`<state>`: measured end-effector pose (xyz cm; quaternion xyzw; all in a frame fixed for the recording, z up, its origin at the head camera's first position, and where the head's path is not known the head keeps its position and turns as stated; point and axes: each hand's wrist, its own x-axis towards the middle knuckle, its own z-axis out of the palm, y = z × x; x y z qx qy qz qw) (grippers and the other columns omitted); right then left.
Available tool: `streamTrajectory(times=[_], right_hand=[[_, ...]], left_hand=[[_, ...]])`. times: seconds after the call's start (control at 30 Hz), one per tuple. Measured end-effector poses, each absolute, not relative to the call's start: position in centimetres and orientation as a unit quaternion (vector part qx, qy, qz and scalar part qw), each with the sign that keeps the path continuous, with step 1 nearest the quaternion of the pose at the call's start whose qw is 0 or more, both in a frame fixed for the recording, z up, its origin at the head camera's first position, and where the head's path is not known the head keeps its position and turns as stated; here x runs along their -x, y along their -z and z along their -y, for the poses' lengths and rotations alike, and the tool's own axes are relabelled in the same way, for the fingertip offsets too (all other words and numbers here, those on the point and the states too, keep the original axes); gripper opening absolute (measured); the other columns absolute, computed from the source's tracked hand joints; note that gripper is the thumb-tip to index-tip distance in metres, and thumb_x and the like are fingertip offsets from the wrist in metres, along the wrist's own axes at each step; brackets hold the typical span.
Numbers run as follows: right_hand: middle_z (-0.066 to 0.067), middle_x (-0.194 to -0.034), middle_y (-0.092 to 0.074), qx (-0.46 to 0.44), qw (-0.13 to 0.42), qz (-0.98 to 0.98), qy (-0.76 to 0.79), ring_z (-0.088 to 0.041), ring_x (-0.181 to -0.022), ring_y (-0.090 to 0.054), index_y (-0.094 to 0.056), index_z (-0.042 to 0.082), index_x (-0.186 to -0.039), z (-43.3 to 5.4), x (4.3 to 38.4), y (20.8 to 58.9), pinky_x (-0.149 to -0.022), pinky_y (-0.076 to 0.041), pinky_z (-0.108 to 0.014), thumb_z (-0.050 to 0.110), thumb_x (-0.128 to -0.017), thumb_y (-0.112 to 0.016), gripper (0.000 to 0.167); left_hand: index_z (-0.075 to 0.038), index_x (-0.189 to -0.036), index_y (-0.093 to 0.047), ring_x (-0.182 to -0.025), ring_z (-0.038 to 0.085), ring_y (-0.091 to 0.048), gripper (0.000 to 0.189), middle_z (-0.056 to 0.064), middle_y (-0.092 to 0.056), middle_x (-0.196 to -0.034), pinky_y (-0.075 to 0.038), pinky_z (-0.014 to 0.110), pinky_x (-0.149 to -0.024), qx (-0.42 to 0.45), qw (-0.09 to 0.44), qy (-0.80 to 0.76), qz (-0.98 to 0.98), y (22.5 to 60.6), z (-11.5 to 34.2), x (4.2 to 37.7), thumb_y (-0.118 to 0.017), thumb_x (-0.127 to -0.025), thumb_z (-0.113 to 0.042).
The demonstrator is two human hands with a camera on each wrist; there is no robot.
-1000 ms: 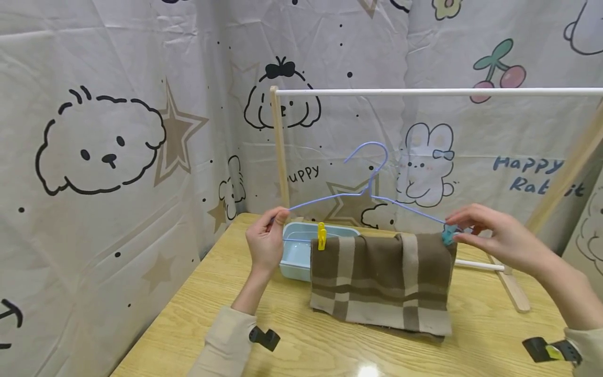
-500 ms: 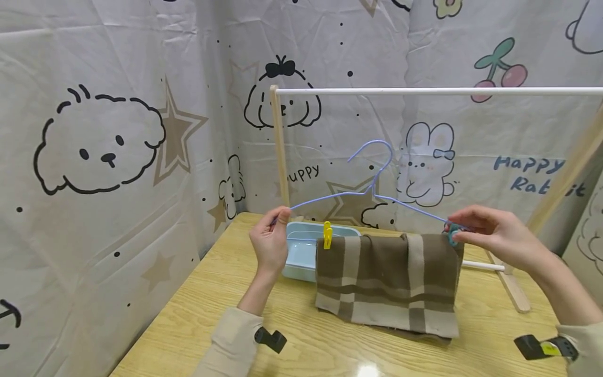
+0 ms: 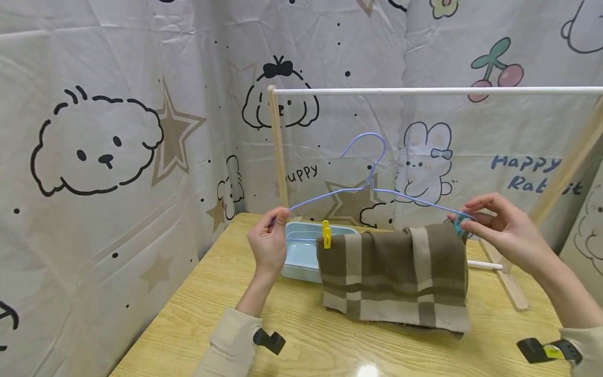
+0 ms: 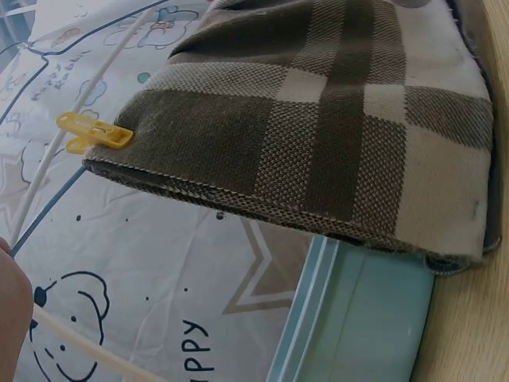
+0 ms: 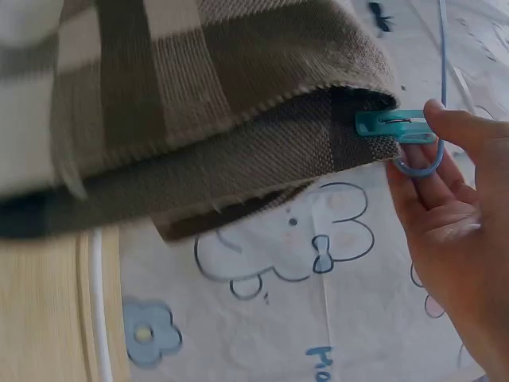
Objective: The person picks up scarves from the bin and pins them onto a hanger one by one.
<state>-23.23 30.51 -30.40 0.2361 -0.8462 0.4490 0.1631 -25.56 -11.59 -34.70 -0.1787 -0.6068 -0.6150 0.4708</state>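
Note:
A blue wire hanger is held up with its hook at the top. Over its lower bar hangs a folded brown and beige plaid cloth, clear of the bar's left end. My left hand grips the hanger's left corner. A yellow clothespin clips the cloth's left upper edge to the bar. At the right corner, my right hand pinches a teal clothespin between thumb and fingers. Its tip sits on the cloth's edge in the right wrist view, with the hanger's curved end passing by the fingers.
Behind the hanger stands a rack with a white top rod and wooden posts. A light blue basin sits on the wooden table, partly behind the cloth. A patterned curtain surrounds the table.
The hanger's right end and the cloth have risen slightly and shifted right, with my right hand moving the same way at the teal clothespin. My left hand keeps its grip nearly in place.

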Motion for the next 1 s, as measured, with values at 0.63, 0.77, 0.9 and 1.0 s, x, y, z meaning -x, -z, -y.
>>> streamTrajectory(times=[0.63,0.77,0.9,1.0], right_hand=[[0.006,-0.11,-0.073,-0.279,0.149,0.823,-0.472,-0.001,-0.103,-0.068,-0.057,0.0,-0.128,-29.0,23.8,30.7,-0.081,-0.051,-0.012,-0.002,-0.099,-0.055,0.03],[0.017,-0.11,-0.069,-0.247,0.196,0.857,-0.407,0.009,-0.103,-0.061,-0.064,0.008,-0.121,-28.7,23.4,30.4,-0.085,-0.044,-0.006,0.006,-0.097,-0.062,0.024],[0.021,-0.103,-0.066,-0.245,0.28,0.842,-0.389,0.009,-0.095,-0.058,-0.069,0.006,-0.108,-28.3,23.4,30.2,-0.081,-0.04,-0.004,0.001,-0.094,-0.065,0.015],[0.024,-0.096,-0.065,-0.258,0.341,0.818,-0.384,0.009,-0.088,-0.058,-0.07,0.002,-0.101,-28.2,23.5,30.1,-0.075,-0.041,-0.003,-0.007,-0.09,-0.065,0.015]], left_hand=[[0.006,-0.089,-0.073,-0.052,0.0,-0.032,0.016,-0.017,-0.057,-0.07,-0.025,0.017,-0.047,0.174,0.461,0.613,0.618,34.6,11.3,25.5,-0.071,-0.091,-0.01],[0.006,-0.09,-0.073,-0.053,0.0,-0.032,0.014,-0.017,-0.057,-0.071,-0.026,0.017,-0.048,0.183,0.455,0.615,0.617,34.6,11.1,25.6,-0.071,-0.091,-0.008],[0.006,-0.091,-0.072,-0.054,0.001,-0.032,0.014,-0.015,-0.057,-0.071,-0.026,0.016,-0.05,0.19,0.444,0.619,0.619,34.3,10.7,25.8,-0.07,-0.091,-0.008],[0.006,-0.092,-0.071,-0.054,0.001,-0.032,0.013,-0.014,-0.057,-0.072,-0.026,0.016,-0.049,0.196,0.436,0.619,0.623,34.2,10.5,25.8,-0.069,-0.092,-0.007]])
